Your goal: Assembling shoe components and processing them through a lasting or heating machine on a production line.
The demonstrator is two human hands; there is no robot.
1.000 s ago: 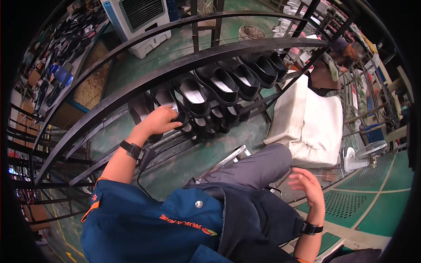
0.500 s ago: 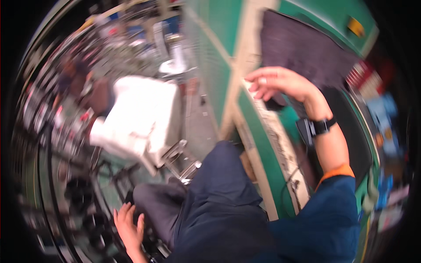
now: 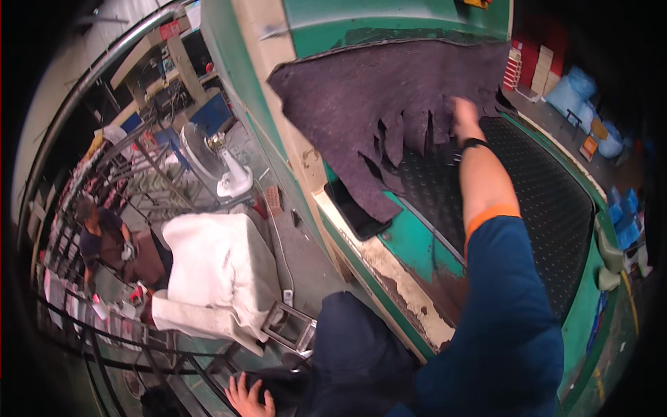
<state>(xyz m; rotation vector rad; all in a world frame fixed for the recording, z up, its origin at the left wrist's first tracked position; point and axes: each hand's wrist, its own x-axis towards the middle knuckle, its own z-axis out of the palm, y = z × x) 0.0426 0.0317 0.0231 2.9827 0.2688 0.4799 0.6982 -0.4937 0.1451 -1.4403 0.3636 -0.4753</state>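
A dark purplish-brown leather hide [image 3: 347, 87] with a ragged edge cut into strips hangs over the back of a green machine's bed. My right hand [image 3: 465, 119] reaches far forward to the hide's cut edge and appears to touch it. Its fingers are foreshortened, so their grip is hidden. Beneath the hide's strips lies a black studded mat [image 3: 524, 201]. Low in the picture, beside my thigh, my left hand [image 3: 249, 397] is open with fingers spread and holds nothing. A flat black tray-like piece [image 3: 354, 212] shows partly under the hide's left corner.
Worn cream rail [image 3: 389, 271] edges the machine's near side. At left stand a white cloth-covered stack [image 3: 215, 271], a metal stool frame [image 3: 288, 326] and a fan [image 3: 219, 163]. Another person [image 3: 104, 243] works beyond black railings. Blue bags [image 3: 580, 97] lie far right.
My view has swung right toward the machine and sharpened. My right arm has stretched forward from above the cream rail to the hide. My left hand stays low, fingers spread.
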